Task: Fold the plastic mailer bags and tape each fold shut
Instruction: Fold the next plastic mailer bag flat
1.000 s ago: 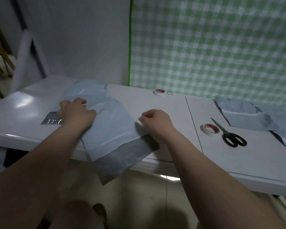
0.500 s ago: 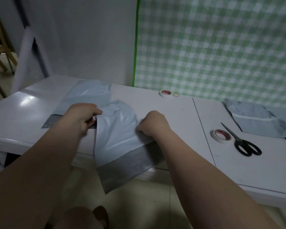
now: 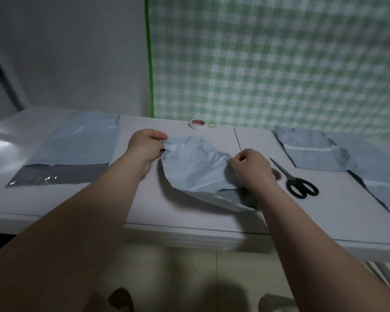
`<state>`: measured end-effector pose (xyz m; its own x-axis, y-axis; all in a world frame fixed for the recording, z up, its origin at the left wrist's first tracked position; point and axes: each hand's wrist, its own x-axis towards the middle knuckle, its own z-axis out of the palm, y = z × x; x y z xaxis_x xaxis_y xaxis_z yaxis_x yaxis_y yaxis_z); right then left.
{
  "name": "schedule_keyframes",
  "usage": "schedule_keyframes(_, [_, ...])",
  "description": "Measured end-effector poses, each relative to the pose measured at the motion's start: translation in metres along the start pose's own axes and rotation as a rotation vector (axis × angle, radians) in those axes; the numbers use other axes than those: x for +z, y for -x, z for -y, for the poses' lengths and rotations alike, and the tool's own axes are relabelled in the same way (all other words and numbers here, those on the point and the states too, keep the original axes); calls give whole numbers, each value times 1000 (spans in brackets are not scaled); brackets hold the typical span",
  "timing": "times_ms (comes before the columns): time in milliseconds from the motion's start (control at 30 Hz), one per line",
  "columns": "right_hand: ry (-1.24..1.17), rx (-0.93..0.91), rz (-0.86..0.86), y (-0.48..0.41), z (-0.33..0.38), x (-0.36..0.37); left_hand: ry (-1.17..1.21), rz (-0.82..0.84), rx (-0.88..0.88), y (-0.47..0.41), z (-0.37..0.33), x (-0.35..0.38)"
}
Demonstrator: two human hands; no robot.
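A crumpled grey mailer bag lies on the middle of the white table. My left hand pinches its left edge. At the bag's right edge my right hand grips the plastic with curled fingers. A flat stack of mailer bags lies on the left of the table, its dark flap toward me. Folded bags lie at the right. One tape roll peeks out behind my right hand, and another tape roll sits at the table's back.
Black scissors lie just right of my right hand. A small rubber band sits beside the far tape roll. A green checked cloth hangs behind the table. More bags reach the right edge.
Both hands have pulled one bag off the left stack and carried it right, toward the table's middle. The bag, earlier hanging over the front edge, now lies crumpled on the tabletop.
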<state>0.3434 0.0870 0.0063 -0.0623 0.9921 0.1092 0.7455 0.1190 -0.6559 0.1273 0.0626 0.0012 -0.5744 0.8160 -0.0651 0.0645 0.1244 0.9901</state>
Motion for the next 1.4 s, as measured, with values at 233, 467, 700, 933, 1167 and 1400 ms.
schedule_keyframes(233, [-252,10,446,28,-19,-40,-815,281,346,53,-15,12])
schedule_keyframes(467, [129,-205,361,44,-8,-44,-1144,431,444,119,1,15])
schedule_keyframes(700, [178,-263,85,34,12,-44,-1159,257,369,115,-14,12])
schedule_keyframes(933, [93,-177,38,18,34,-54,-1052,264,312,111,-33,12])
schedule_keyframes(1167, [-198,-33,166,-1,51,-64,-1179,278,415,111,-57,19])
schedule_keyframes(1400, [-60,1,22,-21,55,-70,-1193,261,152,78,-75,5])
